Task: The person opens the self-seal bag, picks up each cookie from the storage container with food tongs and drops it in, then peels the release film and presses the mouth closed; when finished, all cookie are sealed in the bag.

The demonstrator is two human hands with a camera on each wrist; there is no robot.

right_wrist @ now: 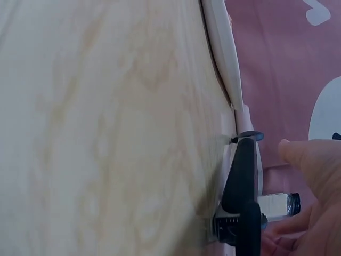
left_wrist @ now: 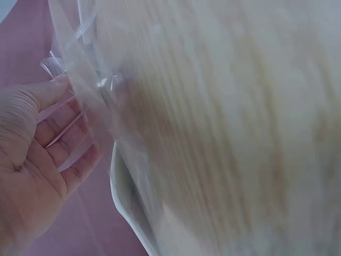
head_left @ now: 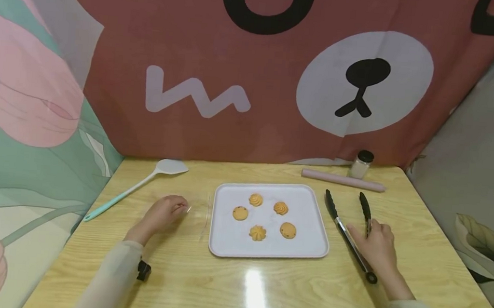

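In the head view my left hand [head_left: 160, 218] pinches the edge of a clear plastic bag [head_left: 205, 213] lying beside the white tray [head_left: 267, 255]. The left wrist view shows the thumb and fingertips at the bag's creased film [left_wrist: 90, 88], with other fingers spread. On the tray, several cookies [head_left: 257, 232] sit apart, some swirled and some flat. To its right, black and silver tongs [head_left: 356, 252] lie spread on the table. Over their right arm is my right hand [head_left: 380, 249], its thumb apart from the tongs [right_wrist: 242, 181] in the right wrist view; finger contact is unclear.
A spatula [head_left: 140, 183] with a mint handle lies at the table's left. Behind the tongs are a pink rolling pin [head_left: 342, 180] and a black-lidded glass jar [head_left: 361, 165]. A printed curtain [head_left: 213, 137] closes off the table's back edge.
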